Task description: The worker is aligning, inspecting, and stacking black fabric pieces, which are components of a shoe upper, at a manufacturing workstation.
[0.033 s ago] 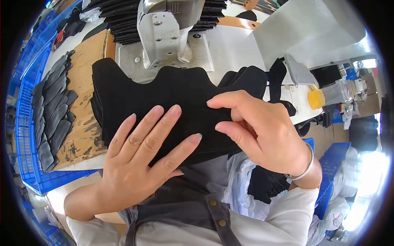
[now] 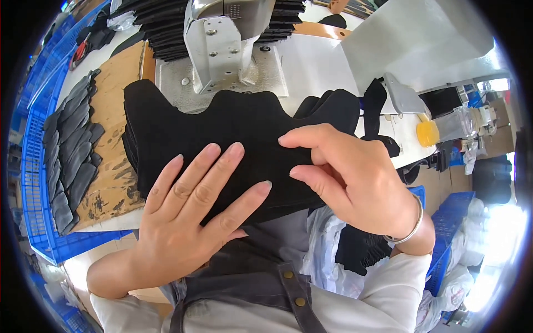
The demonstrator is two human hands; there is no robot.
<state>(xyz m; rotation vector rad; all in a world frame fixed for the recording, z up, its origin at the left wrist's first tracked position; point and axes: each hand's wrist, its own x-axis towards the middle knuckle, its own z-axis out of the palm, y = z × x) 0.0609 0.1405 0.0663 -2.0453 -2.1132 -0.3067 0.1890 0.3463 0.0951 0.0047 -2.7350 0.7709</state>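
A stack of black cut fabric pieces (image 2: 239, 125) with wavy upper edges lies at the table's front, before a metal sewing machine (image 2: 216, 53). My left hand (image 2: 191, 208) rests flat on the top piece, its fingers spread. Over the right part of the stack is my right hand (image 2: 355, 177). Its thumb and forefinger are apart in a curved shape with nothing visible between them, while the other fingers curl under and are partly hidden. Whether the right fingertips touch the cloth I cannot tell.
At the left, overlapping dark grey curved pieces (image 2: 72, 144) lie beside stained cardboard (image 2: 114, 166), with a blue plastic crate (image 2: 30, 166) along the edge. More black pieces (image 2: 166, 33) are piled behind the machine. A yellow-capped clear container (image 2: 427, 134) is at the right.
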